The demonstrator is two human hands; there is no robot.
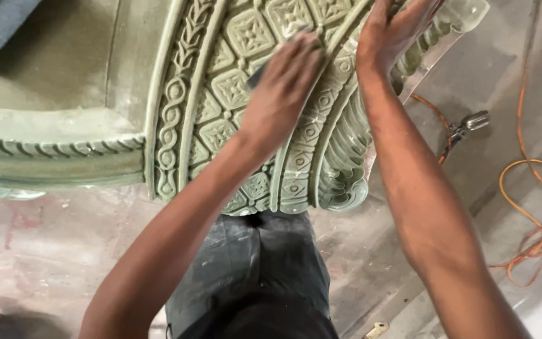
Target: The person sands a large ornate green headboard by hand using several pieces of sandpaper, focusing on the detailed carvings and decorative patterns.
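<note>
At the bottom centre of the frame the person's dark trousers (252,270) are partly hidden by both forearms. Further up, the left hand (283,81) presses a small dark tool (260,74), mostly hidden beneath its closed fingers, onto the carved green moulding (221,94) in the upper middle. The right hand (393,28), fingers flat and together, tips cut off at the top edge, rests on the moulding's leafy outer rim, with an orange cable (528,207) coiled on the floor at right.

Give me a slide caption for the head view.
Left hand presses a small dark tool on a green carved ornamental moulding; right hand rests flat on its rim.
</note>
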